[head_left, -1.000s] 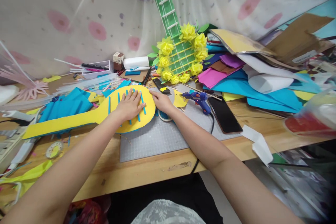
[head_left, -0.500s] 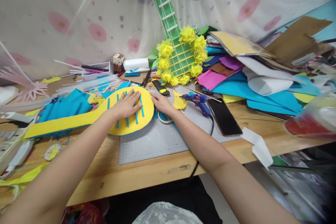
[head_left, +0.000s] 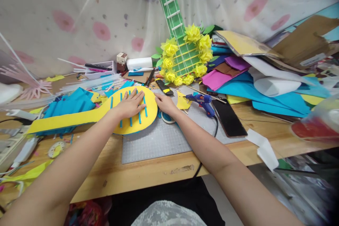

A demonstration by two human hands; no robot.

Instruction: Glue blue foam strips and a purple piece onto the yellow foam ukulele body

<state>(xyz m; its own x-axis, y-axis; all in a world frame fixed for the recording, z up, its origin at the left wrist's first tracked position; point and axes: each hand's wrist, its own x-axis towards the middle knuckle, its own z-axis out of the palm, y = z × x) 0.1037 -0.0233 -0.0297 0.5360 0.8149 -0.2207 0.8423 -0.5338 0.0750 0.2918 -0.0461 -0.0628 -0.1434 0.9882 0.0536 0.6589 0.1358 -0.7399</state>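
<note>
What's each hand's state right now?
Left hand: open, laid flat on the yellow guitar-shaped cutout.
Right hand: at the cutout's right edge; whether its grip is closed cannot be told.

Lighting's decent tbh, pretty bright and even over the wooden desk [head_left: 127, 180], with just a soft shadow on the grey mat [head_left: 156, 146] along the yellow cutout [head_left: 104, 112]. Wide-angle stretch is real though: forearms [head_left: 82, 157] balloon toward the bottom corners, the plastic cup [head_left: 317, 123] goes smeary, and the right-hand corners fade dark.
</note>
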